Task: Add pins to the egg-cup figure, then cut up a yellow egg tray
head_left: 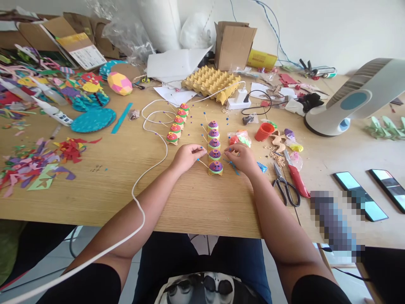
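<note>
A row of purple-and-green egg-carton figures [214, 144] with drawn faces stands in front of me. Thin pale sticks with blue ball tips [203, 163] poke out from their left sides. My left hand [186, 157] is closed in a pinch at the left side of the second-nearest figure, on a blue-tipped stick. On that figure's opposite side, my right hand [243, 158] is also pinched, with a blue tip showing at its fingers. To the left runs a second row of red-and-green egg-carton figures [175, 128], some with sticks attached.
Scissors [286, 185], a red-handled knife [297, 175] and an orange cup [264, 132] lie to the right, near a white fan [351, 97] and phones [360, 195]. A white cable [148, 166] crosses my left forearm. Behind sits a yellow egg tray [210, 82]; paper scraps [41, 164] cover the left.
</note>
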{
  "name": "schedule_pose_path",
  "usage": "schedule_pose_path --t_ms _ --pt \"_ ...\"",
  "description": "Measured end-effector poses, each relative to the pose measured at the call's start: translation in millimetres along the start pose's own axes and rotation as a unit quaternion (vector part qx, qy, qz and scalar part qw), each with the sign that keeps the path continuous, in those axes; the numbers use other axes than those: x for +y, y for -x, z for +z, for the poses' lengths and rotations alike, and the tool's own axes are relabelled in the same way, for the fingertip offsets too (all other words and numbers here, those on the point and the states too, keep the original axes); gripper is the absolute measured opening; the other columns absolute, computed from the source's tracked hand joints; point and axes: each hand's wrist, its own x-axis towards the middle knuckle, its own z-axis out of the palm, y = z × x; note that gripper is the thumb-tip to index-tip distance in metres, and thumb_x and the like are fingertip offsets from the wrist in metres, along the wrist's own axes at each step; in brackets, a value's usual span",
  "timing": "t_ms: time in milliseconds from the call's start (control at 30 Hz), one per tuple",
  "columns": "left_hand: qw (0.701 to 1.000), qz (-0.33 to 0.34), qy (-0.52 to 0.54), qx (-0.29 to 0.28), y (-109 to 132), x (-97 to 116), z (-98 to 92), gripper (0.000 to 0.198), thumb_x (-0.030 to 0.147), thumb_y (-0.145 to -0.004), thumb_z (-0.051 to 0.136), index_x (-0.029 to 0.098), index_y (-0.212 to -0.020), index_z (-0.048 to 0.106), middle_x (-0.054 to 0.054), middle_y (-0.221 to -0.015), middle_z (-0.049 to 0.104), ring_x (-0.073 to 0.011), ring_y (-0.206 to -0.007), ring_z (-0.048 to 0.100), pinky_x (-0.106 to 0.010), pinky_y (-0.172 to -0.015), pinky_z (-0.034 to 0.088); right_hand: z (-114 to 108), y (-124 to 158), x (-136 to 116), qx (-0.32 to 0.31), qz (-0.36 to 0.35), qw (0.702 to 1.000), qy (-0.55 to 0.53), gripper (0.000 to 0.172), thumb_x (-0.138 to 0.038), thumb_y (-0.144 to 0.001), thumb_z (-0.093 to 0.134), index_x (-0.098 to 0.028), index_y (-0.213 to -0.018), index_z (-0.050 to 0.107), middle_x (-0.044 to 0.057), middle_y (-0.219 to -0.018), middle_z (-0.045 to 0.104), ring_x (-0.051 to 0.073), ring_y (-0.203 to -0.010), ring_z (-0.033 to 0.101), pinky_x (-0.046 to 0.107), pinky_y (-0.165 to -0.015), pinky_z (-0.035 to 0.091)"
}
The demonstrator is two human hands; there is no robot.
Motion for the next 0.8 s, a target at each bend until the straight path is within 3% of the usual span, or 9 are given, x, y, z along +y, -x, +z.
schedule_pose_path --t_ms 200,633,800 --pt "1.000 -0.020 0.018 0.003 0.7 5.1 -0.1 0.050 0.060 -0.067 0.084 0.018 -0.093 0.079 -0.008 -0.095 0.079 -0.0218 -0.087 0.069 -0.033 -0.082 0.051 -4.2 2.0 -0.1 0.001 0.002 1.000 -0.001 0.016 -0.029 -0.083 0.074 -0.022 -0.096 0.079 0.006 -0.093 0.076 0.023 -0.090 0.065 0.037 -0.084 0.050" --pt "1.000 -0.021 -0.021 -0.003 0.5 4.5 -3.6 0.040 0.053 -0.070 0.083 0.019 -0.091 0.082 -0.005 -0.086 0.079 -0.0199 -0.080 0.066 -0.030 -0.075 0.050 -2.2 -0.9 1.1 0.002 0.025 1.000 -0.008 0.011 -0.026 -0.085 0.068 -0.021 -0.078 0.075 0.005 -0.085 0.076 0.022 -0.085 0.064 0.035 -0.082 0.048" --pt "1.000 -0.010 -0.004 -0.009 -0.9 -0.9 -2.9 0.036 0.050 -0.073 0.082 0.019 -0.091 0.082 -0.006 -0.092 0.080 -0.0216 -0.086 0.069 -0.031 -0.081 0.051 -1.9 -0.3 -2.4 -0.009 0.033 0.999 -0.022 0.012 -0.028 -0.086 0.066 -0.021 -0.081 0.075 0.004 -0.081 0.073 0.020 -0.081 0.062 0.033 -0.077 0.046"
